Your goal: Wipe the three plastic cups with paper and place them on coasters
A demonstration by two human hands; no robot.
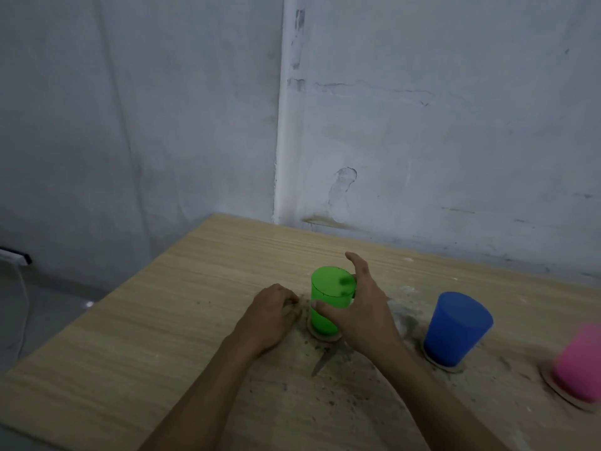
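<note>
Right hand grip clamped on green cup, upright on coaster. Left hand curled, fist-like, on table.

1. A translucent bright green is seen on the green cup; two dark spots show through its wall where fingertips of the right hand are pressed.
2. A solid blue is shown by the blue cup.
3. A pink, blurred, is shown by the pink cup.
4. The coasters are seen as pale brown.
5. The table is marked by light wood grain in fine streaks, with grey smudges and dark specks near the fingers.
6. The wall is seen as greyish white, scuffed.
</note>
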